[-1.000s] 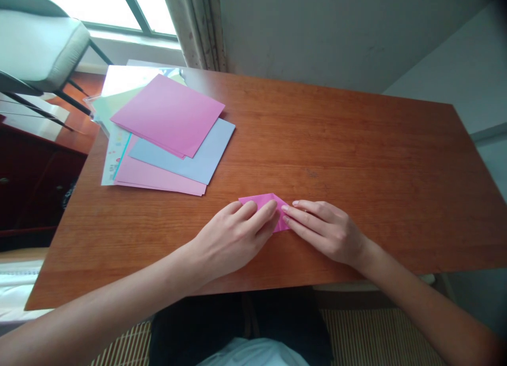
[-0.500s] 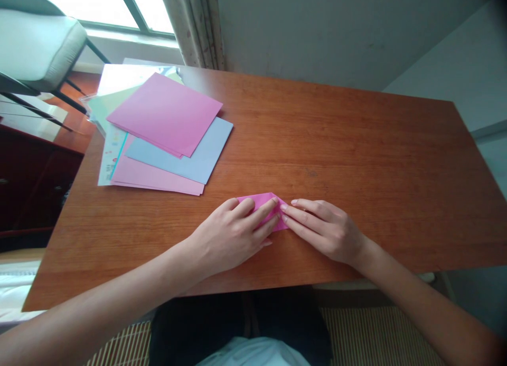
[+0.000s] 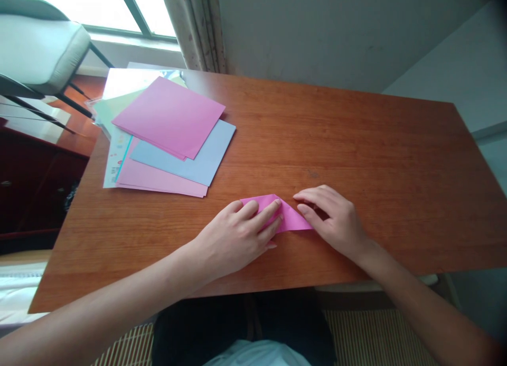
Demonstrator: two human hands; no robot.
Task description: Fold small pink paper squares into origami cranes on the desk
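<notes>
A folded piece of bright pink paper (image 3: 291, 219) lies flat on the wooden table near its front edge. Across its left part rests my left hand (image 3: 241, 236), fingers stretched out and pressing the paper down. My right hand (image 3: 330, 215) hovers by the paper's pointed right end, thumb and fingers apart, with a gap between them. Whether the right thumb touches the paper tip, I cannot tell. The paper's left portion is hidden under my left hand.
On the table (image 3: 356, 144) at the back left are stacked sheets: dark pink paper (image 3: 170, 118), blue paper (image 3: 198, 152), light pink paper (image 3: 158, 176) and a printed clear packet (image 3: 114, 155). A chair (image 3: 43, 49) stands beyond, near the window and curtain (image 3: 194, 28).
My right hand has moved slightly right and lifted, its thumb and fingers spreading. More of the pink paper's right point now shows. The left hand stays pressed on the paper.
</notes>
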